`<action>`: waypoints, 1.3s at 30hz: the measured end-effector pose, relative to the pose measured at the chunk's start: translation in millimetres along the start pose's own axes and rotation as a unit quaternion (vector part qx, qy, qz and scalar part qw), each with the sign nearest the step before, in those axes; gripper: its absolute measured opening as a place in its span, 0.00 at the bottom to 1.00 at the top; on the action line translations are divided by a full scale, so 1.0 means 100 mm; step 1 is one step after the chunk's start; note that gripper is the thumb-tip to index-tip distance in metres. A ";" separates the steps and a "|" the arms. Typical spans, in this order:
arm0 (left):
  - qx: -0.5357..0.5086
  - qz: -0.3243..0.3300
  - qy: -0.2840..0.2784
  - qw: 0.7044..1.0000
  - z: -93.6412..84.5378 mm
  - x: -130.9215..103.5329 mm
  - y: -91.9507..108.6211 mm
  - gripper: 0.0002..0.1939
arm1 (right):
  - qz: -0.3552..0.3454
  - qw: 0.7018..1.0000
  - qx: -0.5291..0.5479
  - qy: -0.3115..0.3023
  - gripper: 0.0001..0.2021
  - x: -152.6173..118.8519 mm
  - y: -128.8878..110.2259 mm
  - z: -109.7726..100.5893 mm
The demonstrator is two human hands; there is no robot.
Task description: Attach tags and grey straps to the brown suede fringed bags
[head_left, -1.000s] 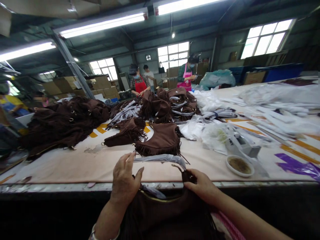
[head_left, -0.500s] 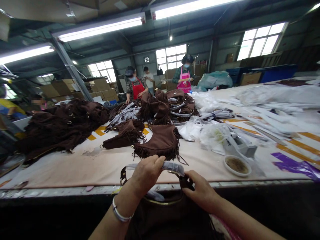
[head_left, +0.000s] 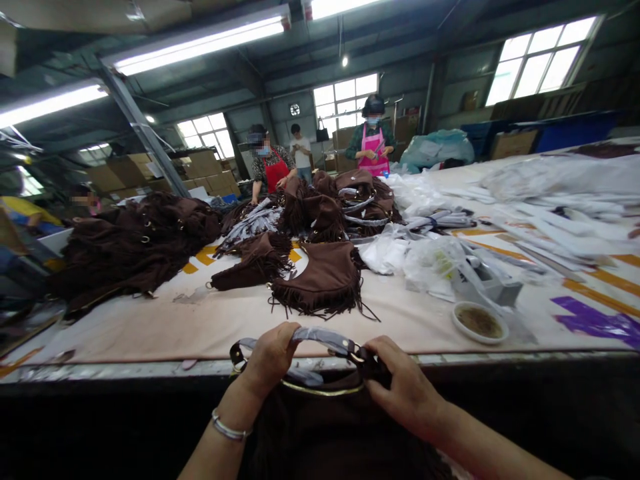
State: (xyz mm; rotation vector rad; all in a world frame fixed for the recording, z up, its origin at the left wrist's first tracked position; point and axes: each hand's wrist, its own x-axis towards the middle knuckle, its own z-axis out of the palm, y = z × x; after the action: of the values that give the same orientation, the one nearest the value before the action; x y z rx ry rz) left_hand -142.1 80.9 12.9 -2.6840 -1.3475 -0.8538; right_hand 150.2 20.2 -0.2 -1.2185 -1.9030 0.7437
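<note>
At the bottom middle of the frame, two hands hold a brown bag (head_left: 330,427) just below the near edge of the big table (head_left: 150,333). The left hand (head_left: 270,357) has its fingers curled around the bag's strap (head_left: 325,339), which is wrapped in clear plastic and arches across between the two hands. The right hand (head_left: 405,390) has its fingers closed on the right end of the strap, where it joins the bag by a small metal ring. A silver bracelet (head_left: 227,430) sits on the left wrist. The bag has a thin gold rim along its top, and its lower part is dark and hard to see. On the table, in the middle of the frame, lies another brown bag with fringe (head_left: 325,280), well apart from the hands. To the left of the frame there is a big heap of brown bags (head_left: 130,247). To the right of the middle there are clear plastic bags (head_left: 425,257), and a small round dish (head_left: 479,322) sits near the table edge. At the far end of the table, at the upper middle of the frame, stand a person in a red apron (head_left: 275,172) and a person in a pink apron (head_left: 374,143).
</note>
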 end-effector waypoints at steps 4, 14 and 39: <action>-0.033 -0.023 -0.011 0.999 0.01 0.02 0.00 0.13 | -0.005 1.000 -0.001 0.004 0.20 -0.01 -0.03 -0.01; -0.089 -0.066 -0.067 0.992 -0.06 0.23 0.13 0.16 | -0.004 0.999 0.036 -0.019 0.19 0.00 -0.03 -0.03; -0.463 -0.221 0.002 0.858 0.50 0.37 0.84 0.09 | 0.116 0.980 0.143 -0.073 0.23 0.07 0.28 -0.04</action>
State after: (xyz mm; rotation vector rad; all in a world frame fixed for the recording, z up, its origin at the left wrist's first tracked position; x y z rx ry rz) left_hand -38.5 67.9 6.5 -2.9451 -1.9795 -2.0000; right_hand 165.6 37.4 -18.0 -1.2412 -1.7096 1.2157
